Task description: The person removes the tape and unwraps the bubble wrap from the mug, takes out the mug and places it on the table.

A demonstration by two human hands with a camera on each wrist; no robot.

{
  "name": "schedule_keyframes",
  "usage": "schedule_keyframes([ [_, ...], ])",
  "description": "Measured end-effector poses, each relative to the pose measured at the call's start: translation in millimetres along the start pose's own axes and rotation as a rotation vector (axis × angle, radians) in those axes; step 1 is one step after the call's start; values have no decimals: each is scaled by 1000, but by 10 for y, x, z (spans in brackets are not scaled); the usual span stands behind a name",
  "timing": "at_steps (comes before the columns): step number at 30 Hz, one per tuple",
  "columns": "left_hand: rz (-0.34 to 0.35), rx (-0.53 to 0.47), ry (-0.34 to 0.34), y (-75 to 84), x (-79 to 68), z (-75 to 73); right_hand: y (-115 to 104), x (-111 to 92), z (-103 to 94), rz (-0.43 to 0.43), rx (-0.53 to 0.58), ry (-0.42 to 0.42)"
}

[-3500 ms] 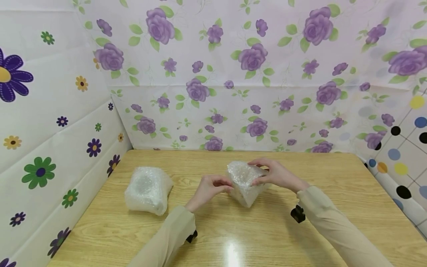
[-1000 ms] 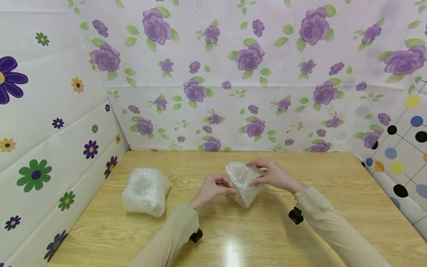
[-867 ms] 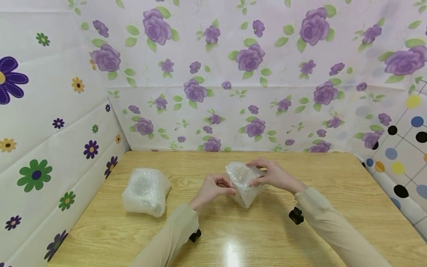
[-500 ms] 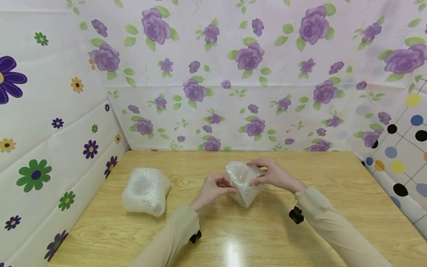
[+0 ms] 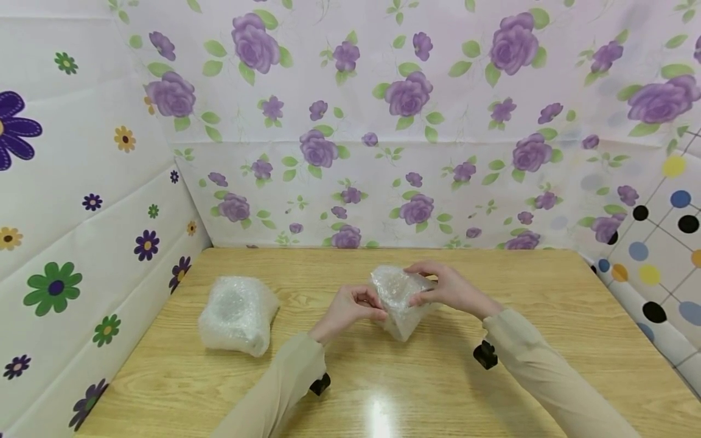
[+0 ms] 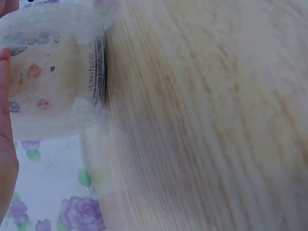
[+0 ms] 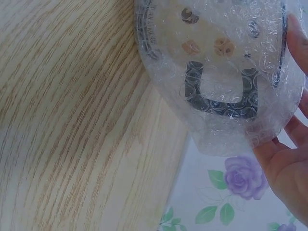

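A mug wrapped in bubble wrap (image 5: 402, 319) stands on the table right of centre. Through the clear film the right wrist view shows its dark handle (image 7: 222, 107) and small printed figures. Lettering runs round the base of the mug (image 6: 57, 72) in the left wrist view. My left hand (image 5: 348, 311) pinches the wrap at the left side, thumb and bent fingers at its edge. My right hand (image 5: 453, 288) grips the wrapped mug from the right, thumb in front and fingers over the top. The mug's opening is hidden under the film.
A second bubble-wrapped bundle (image 5: 238, 316) sits on the wooden table (image 5: 427, 395) at the left. Flowered cloth (image 5: 339, 188) hangs behind the table's far edge, with patterned cloths at both sides. A black wrist camera (image 5: 485, 354) hangs below the right sleeve.
Since the oldest frame, my left hand has moved a little to the right, its thumb further over the wrap's edge. My right hand keeps its hold. The head view has shifted slightly.
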State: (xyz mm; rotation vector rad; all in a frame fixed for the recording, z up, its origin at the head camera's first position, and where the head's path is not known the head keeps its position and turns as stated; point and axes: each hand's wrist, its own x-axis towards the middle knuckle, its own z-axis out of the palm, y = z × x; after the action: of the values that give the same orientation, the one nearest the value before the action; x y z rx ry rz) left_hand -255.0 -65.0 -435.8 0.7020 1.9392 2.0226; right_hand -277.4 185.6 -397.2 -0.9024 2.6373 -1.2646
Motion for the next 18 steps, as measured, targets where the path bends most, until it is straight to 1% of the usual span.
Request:
schedule_keyframes([
  [5, -23, -27, -12, -5, 10, -15, -15, 1, -2, 6, -8, -2],
  [9, -37, -29, -18, 2, 8, -20, -18, 5, -2, 8, -10, -4],
  [12, 3, 13, -25, 27, -7, -10, -14, 6, -1, 7, -10, -5],
  [15, 89, 90, -29, 109, -49, 14, -15, 5, 3, 4, -10, -4],
  [18, 160, 135, -35, 181, -98, 34, -14, 6, 11, 3, -21, -1],
])
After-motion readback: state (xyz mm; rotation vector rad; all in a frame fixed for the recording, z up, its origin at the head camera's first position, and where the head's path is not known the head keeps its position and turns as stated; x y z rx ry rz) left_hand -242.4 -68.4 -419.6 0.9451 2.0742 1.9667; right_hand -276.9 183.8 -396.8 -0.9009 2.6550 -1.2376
